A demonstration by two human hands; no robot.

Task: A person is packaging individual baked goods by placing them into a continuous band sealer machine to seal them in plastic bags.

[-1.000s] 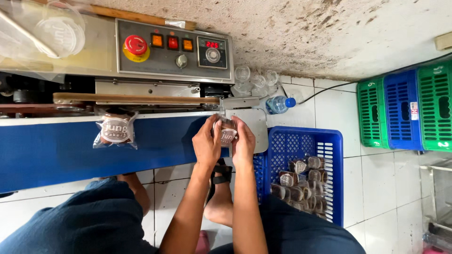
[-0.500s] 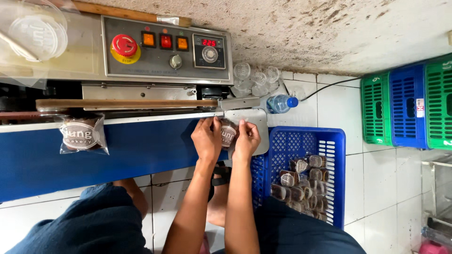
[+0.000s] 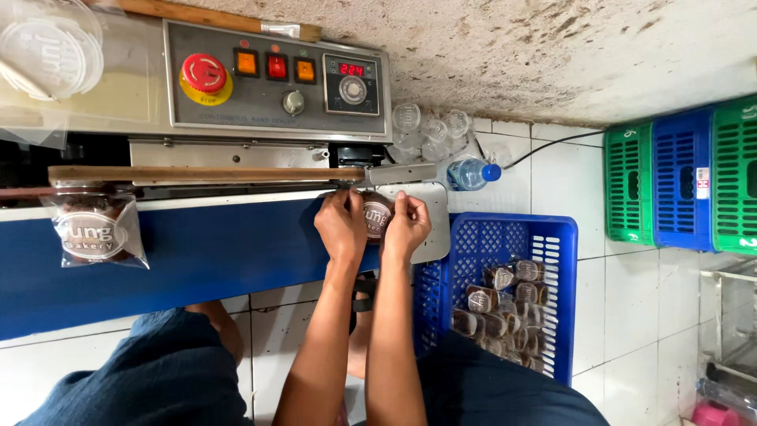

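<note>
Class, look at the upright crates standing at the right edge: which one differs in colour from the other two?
The middle crate: it is blue, while the crates on either side of it are green.

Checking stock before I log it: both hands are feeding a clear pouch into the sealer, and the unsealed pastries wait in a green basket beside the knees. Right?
Not quite. The head view shows the basket is blue; green crates stand further off. Both hands, left hand and right hand, hold the pouch at the sealer.

Blue conveyor belt [image 3: 205, 252], blue slotted basket [image 3: 505, 244], red stop button [image 3: 203, 72], green crates [image 3: 631, 181]
</note>
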